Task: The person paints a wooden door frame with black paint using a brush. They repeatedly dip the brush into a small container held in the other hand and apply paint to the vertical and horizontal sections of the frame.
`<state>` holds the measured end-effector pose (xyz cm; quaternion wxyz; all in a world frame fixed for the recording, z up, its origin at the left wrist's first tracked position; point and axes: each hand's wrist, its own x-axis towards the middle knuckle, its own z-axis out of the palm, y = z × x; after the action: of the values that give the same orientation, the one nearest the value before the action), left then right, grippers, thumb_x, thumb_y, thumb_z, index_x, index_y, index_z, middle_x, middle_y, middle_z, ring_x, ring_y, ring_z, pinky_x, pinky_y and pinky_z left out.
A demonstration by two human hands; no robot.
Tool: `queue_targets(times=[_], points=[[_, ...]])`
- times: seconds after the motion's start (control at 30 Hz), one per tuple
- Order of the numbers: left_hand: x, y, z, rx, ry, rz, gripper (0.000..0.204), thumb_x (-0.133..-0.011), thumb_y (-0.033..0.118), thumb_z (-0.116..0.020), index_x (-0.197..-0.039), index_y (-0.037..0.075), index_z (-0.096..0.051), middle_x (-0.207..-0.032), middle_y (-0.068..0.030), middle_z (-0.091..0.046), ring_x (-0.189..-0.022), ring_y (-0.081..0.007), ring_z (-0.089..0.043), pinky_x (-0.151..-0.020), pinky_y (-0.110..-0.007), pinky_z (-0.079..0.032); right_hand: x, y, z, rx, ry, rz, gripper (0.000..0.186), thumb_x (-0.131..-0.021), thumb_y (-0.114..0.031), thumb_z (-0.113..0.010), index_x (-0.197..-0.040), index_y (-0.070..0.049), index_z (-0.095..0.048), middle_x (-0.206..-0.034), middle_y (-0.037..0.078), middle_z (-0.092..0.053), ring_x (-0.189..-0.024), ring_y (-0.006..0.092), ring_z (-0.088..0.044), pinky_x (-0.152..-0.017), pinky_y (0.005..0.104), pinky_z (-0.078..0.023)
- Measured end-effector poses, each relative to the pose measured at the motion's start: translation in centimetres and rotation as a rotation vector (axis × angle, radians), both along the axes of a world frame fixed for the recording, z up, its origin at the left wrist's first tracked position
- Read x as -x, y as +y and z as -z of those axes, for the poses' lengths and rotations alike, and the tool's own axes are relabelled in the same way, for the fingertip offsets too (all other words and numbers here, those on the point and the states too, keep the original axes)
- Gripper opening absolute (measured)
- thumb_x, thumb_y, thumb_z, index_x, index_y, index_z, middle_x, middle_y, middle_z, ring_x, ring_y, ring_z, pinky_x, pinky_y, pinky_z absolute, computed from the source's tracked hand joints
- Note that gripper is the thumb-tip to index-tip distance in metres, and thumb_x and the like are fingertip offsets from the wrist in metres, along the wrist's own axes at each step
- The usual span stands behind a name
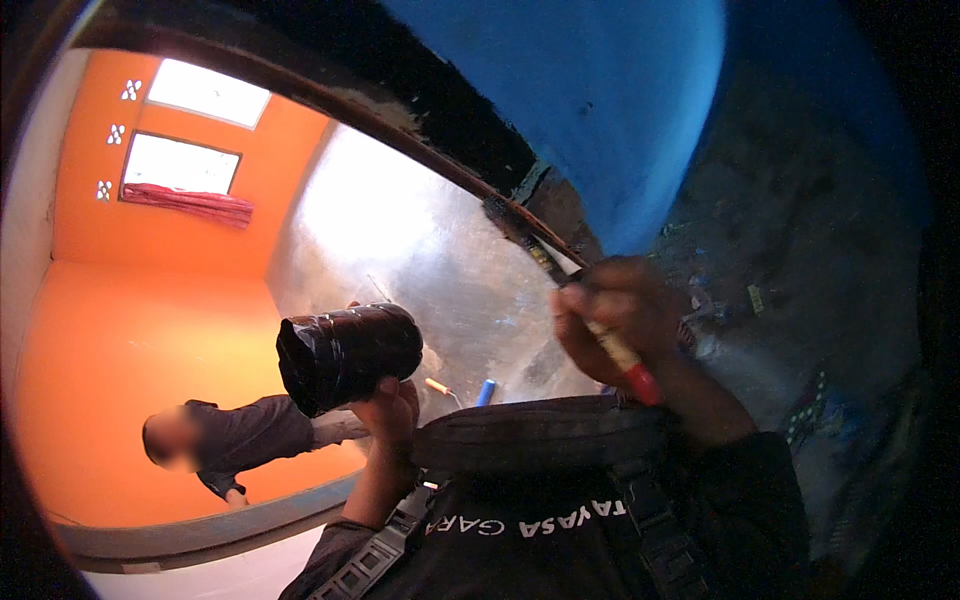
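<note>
In my left hand (392, 408) is a cylindrical can (365, 345) covered in shiny black plastic, tilted onto its side in the picture; the fingers wrap round it. What it contains is hidden. My right hand (625, 305) grips a paintbrush (610, 345) by its pale, red-ended handle. The dark bristles touch or lie very close to a narrow brown edge (450, 172), beside a black-painted band (450, 100). Beyond that band rises a blue surface (620, 90). Slight blur softens the right fingers.
At left, a person in a dark shirt (255, 440) stands by an orange wall (150, 350). A paint roller with an orange handle (438, 385) and a blue cylindrical object (486, 392) lie on the grey floor (420, 250). Scraps litter the darker floor at right.
</note>
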<state>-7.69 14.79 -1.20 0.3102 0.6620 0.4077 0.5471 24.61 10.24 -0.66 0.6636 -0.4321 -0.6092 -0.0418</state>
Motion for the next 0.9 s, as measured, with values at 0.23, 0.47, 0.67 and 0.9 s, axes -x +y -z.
queue_targets(times=[0.23, 0.47, 0.67, 0.9], points=[[-2.7, -0.2, -0.7, 0.199, -0.295, -0.096, 0.096, -0.070, 0.026, -0.090, -0.145, 0.006, -0.035, -0.147, -0.0125, -0.045, -0.130, -0.0271, -0.049, -0.109, -0.039, -0.041, -7.1, -0.3, -2.1, 0.099, 0.537, 0.039, 0.019, -0.091, -0.011, -0.070, -0.103, -0.004, -0.058, -0.088, 0.009, -0.063, -0.068, 0.0112, -0.060, -0.058, 0.0252, -0.052], [-1.1, 0.2, 2.2, 0.154, -0.079, -0.098, 0.087, -0.073, 0.010, -0.083, -0.145, 0.004, -0.035, -0.143, -0.0112, -0.048, -0.130, -0.0284, -0.048, -0.111, -0.042, -0.039, -6.2, 2.3, -3.4, 0.231, 0.392, 0.016, 0.020, -0.089, -0.012, -0.074, -0.098, -0.004, -0.058, -0.086, 0.008, -0.065, -0.074, 0.0130, -0.062, -0.063, 0.0282, -0.051], [-0.9, -0.6, 4.1, 0.266, -0.082, -0.192, 0.089, -0.073, 0.014, -0.084, -0.146, 0.004, -0.034, -0.143, -0.0117, -0.048, -0.130, -0.0289, -0.048, -0.110, -0.044, -0.039, -6.8, 3.1, -4.1, 0.428, 0.279, -0.021, 0.017, -0.087, -0.010, -0.075, -0.089, -0.004, -0.059, -0.083, 0.007, -0.066, -0.076, 0.0136, -0.062, -0.066, 0.0300, -0.051], [-2.5, -0.5, 3.2, 0.299, -0.316, -0.166, 0.096, -0.072, 0.021, -0.088, -0.148, 0.004, -0.031, -0.148, -0.0144, -0.043, -0.132, -0.0309, -0.047, -0.110, -0.045, -0.039, -6.6, 3.0, -5.0, 0.346, 0.285, 0.030, 0.016, -0.087, -0.010, -0.075, -0.090, -0.003, -0.061, -0.086, 0.008, -0.068, -0.076, 0.0133, -0.062, -0.067, 0.0301, -0.051]])
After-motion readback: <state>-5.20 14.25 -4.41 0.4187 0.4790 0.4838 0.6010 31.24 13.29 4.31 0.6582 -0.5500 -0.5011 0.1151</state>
